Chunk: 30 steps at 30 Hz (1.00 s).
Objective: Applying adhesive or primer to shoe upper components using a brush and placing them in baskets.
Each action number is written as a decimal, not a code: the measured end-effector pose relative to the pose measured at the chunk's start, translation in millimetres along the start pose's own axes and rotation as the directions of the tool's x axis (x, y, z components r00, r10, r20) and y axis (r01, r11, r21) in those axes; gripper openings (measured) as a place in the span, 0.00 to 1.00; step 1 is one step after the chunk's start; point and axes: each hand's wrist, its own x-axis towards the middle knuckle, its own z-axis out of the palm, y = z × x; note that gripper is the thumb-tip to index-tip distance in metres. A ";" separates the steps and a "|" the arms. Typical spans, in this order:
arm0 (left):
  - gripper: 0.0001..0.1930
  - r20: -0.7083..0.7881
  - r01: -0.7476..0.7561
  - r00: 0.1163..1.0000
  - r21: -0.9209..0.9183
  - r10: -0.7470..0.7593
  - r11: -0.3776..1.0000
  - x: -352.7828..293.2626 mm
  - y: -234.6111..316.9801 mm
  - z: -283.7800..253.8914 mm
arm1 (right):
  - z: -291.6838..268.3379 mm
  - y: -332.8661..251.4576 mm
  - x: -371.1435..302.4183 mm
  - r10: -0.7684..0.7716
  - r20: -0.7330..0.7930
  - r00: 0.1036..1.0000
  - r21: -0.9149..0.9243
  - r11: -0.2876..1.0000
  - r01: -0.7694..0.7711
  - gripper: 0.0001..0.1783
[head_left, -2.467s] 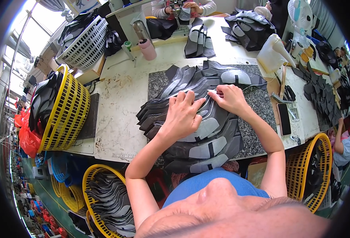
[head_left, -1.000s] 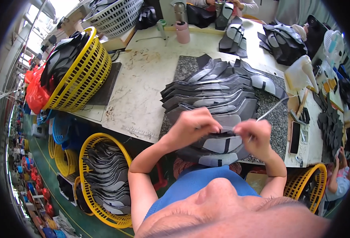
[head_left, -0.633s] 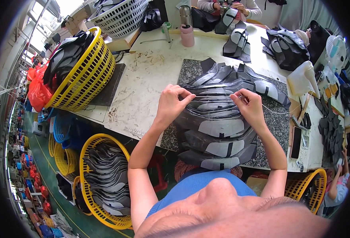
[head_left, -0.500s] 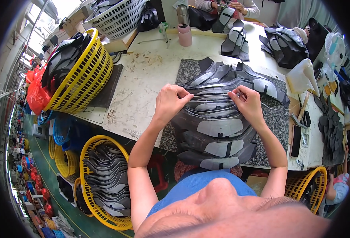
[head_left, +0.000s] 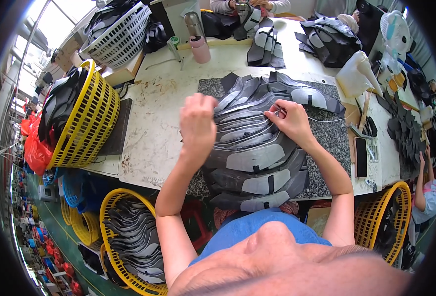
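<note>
Grey pieces (head_left: pixel 255 157) under right hand (head_left: pixel 289 119), fingertips pinching white cord (head_left: pixel 321 120); left hand (head_left: pixel 197 124) blurred.

This is a factory workshop: similar dark pieces (head_left: pixel 257 158) lie massed on the scuffed tabletop (head_left: pixel 151 116) and fill yellow baskets (head_left: pixel 87 126) at the left, co-workers (head_left: pixel 280 6) show at the top and far right, and a green floor (head_left: pixel 62 234) stretches across the lower left.
</note>
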 end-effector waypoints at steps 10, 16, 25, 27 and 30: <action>0.12 0.109 -0.307 0.918 -0.410 0.380 0.859 -2.2 52.2 28.1 | -23.5 45.6 12.4 -0.041 -0.020 0.999 0.050 0.998 0.042 0.18; 0.13 0.170 -0.319 0.900 -0.369 0.401 0.873 2.6 53.8 28.0 | -14.6 40.5 16.1 -0.106 -0.069 0.992 -0.042 0.994 0.104 0.13; 0.13 0.156 -0.301 0.911 -0.381 0.381 0.874 0.7 53.0 30.4 | -42.0 42.0 -8.4 0.046 0.074 0.996 0.001 0.999 -0.046 0.32; 0.13 0.150 -0.289 0.918 -0.380 0.367 0.879 0.4 52.5 30.9 | -43.9 38.7 -10.3 0.098 0.106 0.989 -0.179 0.981 -0.078 0.31; 0.13 0.130 -0.293 0.922 -0.381 0.364 0.877 -1.8 51.9 32.1 | -36.2 39.5 -4.3 0.093 0.055 0.994 -0.279 0.958 -0.074 0.31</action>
